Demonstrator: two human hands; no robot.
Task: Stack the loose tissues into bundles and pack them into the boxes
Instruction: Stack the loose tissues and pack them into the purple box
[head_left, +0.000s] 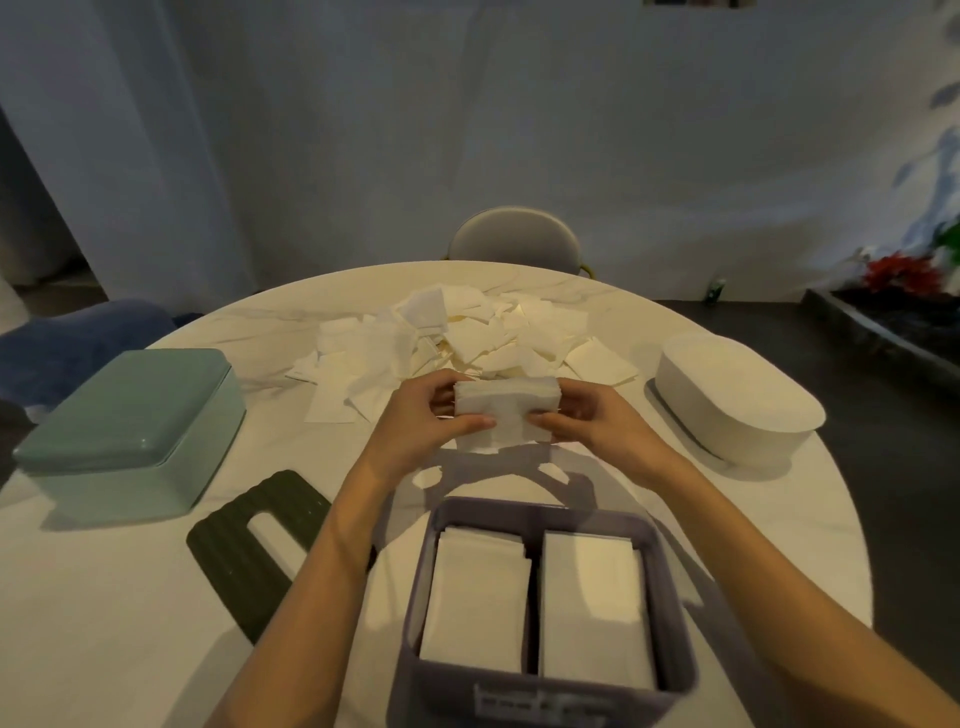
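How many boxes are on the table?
3: a green box with its lid on at left, a white box at right, and an open purple box nearest the camera, holding two tissue stacks.

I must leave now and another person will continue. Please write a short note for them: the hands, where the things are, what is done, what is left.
Left hand and right hand: both grip one tissue bundle above the table.
Purple box, nearest: open, two bundles side by side inside. Its dark slotted lid lies to its left.
Green box on the left and white box on the right: lids on, contents not visible.
Left: pack the held bundle, then stack the loose tissues piled beyond the hands.
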